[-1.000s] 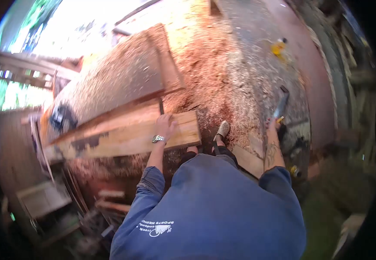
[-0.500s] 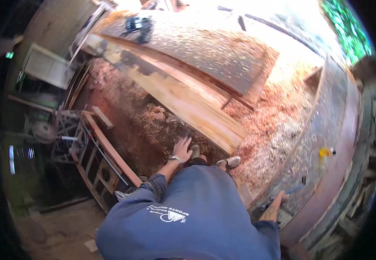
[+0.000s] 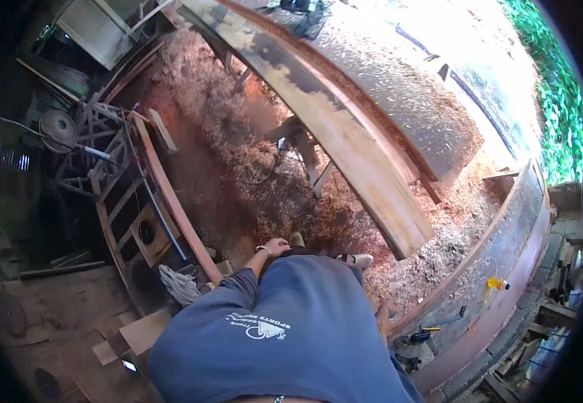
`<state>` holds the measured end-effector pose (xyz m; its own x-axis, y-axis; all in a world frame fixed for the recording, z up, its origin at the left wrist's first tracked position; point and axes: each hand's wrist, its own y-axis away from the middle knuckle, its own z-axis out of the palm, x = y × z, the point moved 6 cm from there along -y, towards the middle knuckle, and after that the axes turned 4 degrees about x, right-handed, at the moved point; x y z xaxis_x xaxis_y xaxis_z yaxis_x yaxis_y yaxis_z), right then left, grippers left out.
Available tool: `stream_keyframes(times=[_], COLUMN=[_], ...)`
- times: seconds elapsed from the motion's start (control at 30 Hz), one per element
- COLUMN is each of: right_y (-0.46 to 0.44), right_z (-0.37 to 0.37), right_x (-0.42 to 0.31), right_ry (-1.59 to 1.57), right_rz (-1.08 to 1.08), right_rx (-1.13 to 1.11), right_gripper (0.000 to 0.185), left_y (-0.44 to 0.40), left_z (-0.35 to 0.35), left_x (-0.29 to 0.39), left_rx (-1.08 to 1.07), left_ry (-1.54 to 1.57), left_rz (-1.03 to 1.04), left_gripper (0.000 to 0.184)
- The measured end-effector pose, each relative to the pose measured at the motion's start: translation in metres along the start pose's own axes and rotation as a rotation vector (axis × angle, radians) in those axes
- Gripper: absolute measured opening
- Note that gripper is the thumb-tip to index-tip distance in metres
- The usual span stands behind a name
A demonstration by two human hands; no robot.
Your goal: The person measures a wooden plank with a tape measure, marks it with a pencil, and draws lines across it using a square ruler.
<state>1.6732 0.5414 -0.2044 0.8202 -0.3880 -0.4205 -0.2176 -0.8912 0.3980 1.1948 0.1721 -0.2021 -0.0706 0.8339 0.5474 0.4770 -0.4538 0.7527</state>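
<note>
My left hand, with a bracelet or watch at the wrist, is low in front of me against my dark shorts. Its fingers look loosely extended, and nothing shows in them. My right hand hangs at my right side, beside the long board-topped bench; its fingers are blurred and partly hidden. Near it on the bench lie a tool with a thin grey blade, a yellow-and-black item and a yellow bottle. Ahead of me a thick wooden plank rests raised on a wooden trestle.
Reddish wood shavings cover the ground around my feet. On the left stand a wooden frame with a metal pipe and a pale cloth. A dark power tool sits at the far edge. Green foliage is at upper right.
My view has shifted, and the plank's near end now appears farther right. My left hand has drawn back to my shorts. My right hand has come away from the bladed tool to my side.
</note>
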Motion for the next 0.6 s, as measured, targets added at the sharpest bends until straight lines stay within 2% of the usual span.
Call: stream_keyframes(times=[0.07, 0.13, 0.23, 0.33, 0.4, 0.43, 0.47, 0.53, 0.6], right_y=[0.034, 0.069, 0.104, 0.128, 0.143, 0.152, 0.160, 0.179, 0.216], right_z=[0.029, 0.061, 0.098, 0.138, 0.172, 0.188, 0.206, 0.237, 0.260], right_x=[-0.025, -0.047, -0.093, -0.155, -0.204, -0.233, -0.273, -0.358, -0.456], right_ry=[0.056, 0.112, 0.197, 0.221, 0.089, 0.013, 0.084, 0.224, 0.086], right_rz=[-0.052, -0.096, -0.191, -0.276, -0.143, -0.047, -0.157, -0.375, -0.343], right_rx=[-0.087, -0.183, -0.321, -0.492, -0.677, -0.767, -0.821, -0.924, -1.130], right_gripper=[0.037, 0.037, 0.037, 0.038, 0.041, 0.045, 0.047, 0.049, 0.051], left_y=[0.009, 0.032, 0.041, 0.029, 0.013, 0.014, 0.013, -0.007, -0.005], left_z=[-0.035, -0.075, -0.121, -0.138, -0.133, -0.136, -0.139, -0.140, -0.168], left_x=[-0.041, -0.072, -0.129, -0.197, -0.238, -0.240, -0.236, -0.238, -0.199], left_rx=[0.079, 0.195, 0.366, 0.368, 0.393, 0.377, 0.365, 0.358, 0.307], left_ry=[0.100, 0.376, 0.520, 0.520, 0.626, 0.677, 0.727, 0.906, 0.781], left_rz=[-0.049, -0.217, -0.242, -0.307, -0.298, -0.355, -0.412, -0.337, -0.447], left_gripper=[0.043, 0.035, 0.032, 0.034, 0.032, 0.031, 0.030, 0.030, 0.030])
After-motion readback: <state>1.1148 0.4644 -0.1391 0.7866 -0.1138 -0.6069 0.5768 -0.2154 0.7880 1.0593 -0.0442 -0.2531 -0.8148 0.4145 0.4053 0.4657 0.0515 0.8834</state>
